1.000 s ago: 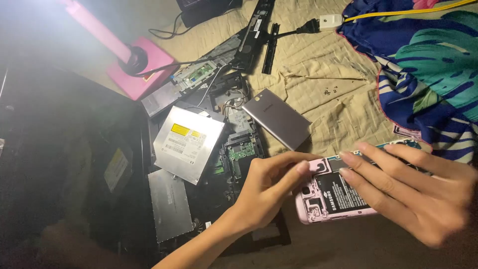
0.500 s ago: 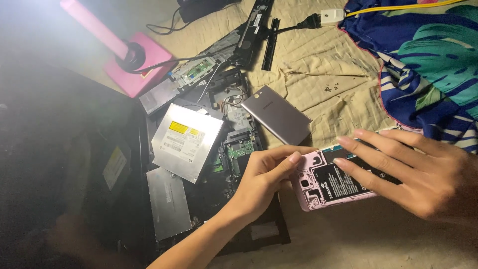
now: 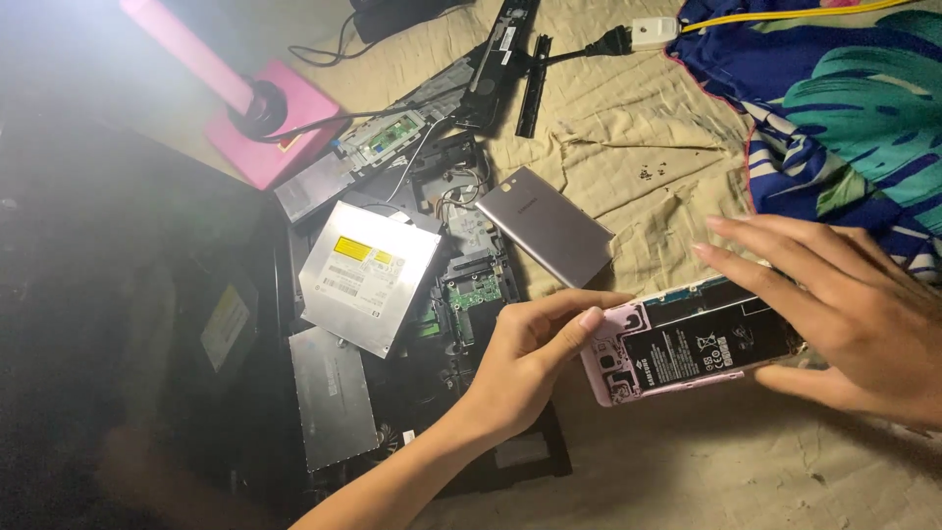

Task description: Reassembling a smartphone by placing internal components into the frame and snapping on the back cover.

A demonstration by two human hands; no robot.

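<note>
Both hands are staying on the opened pink phone (image 3: 687, 344), lying lengthwise left-right near the bed's lower right. Left hand (image 3: 535, 358) is pinching its left end; right hand (image 3: 844, 314), fingers spread, is gripping the other.

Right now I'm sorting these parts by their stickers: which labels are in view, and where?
Yellow and white rectangular stickers on the square silver optical drive, left of centre.
White-printed black label on the battery of the opened pink phone, held between left hand and right hand.
</note>
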